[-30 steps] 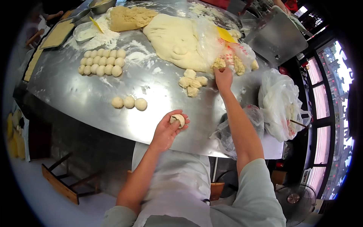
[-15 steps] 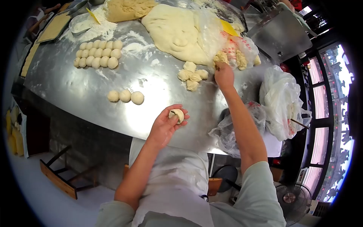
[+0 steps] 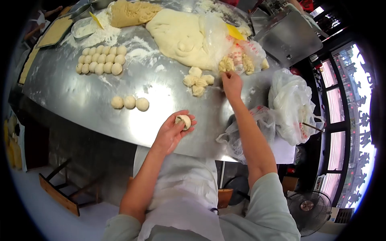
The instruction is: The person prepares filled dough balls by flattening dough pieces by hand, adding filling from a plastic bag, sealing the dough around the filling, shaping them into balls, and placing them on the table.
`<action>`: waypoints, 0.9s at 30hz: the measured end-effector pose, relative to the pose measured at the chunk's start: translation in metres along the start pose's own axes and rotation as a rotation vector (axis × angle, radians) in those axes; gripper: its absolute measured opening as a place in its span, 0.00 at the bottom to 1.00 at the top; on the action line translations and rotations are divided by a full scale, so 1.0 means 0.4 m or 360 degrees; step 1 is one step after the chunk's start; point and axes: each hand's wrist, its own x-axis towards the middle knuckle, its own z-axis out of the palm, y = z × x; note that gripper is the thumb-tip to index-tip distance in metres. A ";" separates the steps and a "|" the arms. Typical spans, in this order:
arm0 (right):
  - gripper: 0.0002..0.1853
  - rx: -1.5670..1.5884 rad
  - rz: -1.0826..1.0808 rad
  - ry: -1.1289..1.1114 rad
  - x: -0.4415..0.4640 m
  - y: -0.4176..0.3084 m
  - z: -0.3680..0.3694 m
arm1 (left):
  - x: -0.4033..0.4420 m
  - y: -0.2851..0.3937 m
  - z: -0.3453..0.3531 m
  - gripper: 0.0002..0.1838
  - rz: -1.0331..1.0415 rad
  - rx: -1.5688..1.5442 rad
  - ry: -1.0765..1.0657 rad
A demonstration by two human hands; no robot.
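Observation:
My left hand (image 3: 167, 136) is curled around a small cupped piece of dough (image 3: 184, 120), the thumb pressed into its hollow. Farther out on the steel table, my right hand (image 3: 232, 85) pinches the near side of a crumbly yellowish dough lump (image 3: 226, 63). A second yellowish lump (image 3: 248, 66) lies just right of it, by a clear plastic bag with red print (image 3: 238, 56). Left of my right hand sits a cluster of pale dough pieces (image 3: 198, 82). Three round dough balls (image 3: 129, 102) stand in a row left of my left hand.
Rows of dough balls (image 3: 100, 59) sit at the left of the steel table (image 3: 80, 92). A large dough slab (image 3: 177, 36) lies at the back, near a tan dough mass (image 3: 132, 14) and a flour scoop (image 3: 83, 29). White plastic bags (image 3: 291, 104) rest at the right edge.
The whole view has shifted slightly. My right hand stays at the yellowish lump, its fingers now at the near side. My left hand still holds the cupped dough, turned a little.

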 end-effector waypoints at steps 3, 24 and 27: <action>0.14 -0.0207 -0.0070 0.0022 0.016 -0.012 0.009 | 0.006 -0.003 0.007 0.23 -0.0024 -0.0008 -0.0003; 0.07 -0.0220 -0.0332 -0.0152 -0.046 0.068 -0.061 | 0.019 0.007 0.004 0.25 0.0005 -0.0041 -0.0103; 0.09 0.0273 0.0080 -0.0397 -0.052 0.062 -0.121 | 0.030 -0.002 0.004 0.25 0.0049 -0.0087 -0.0078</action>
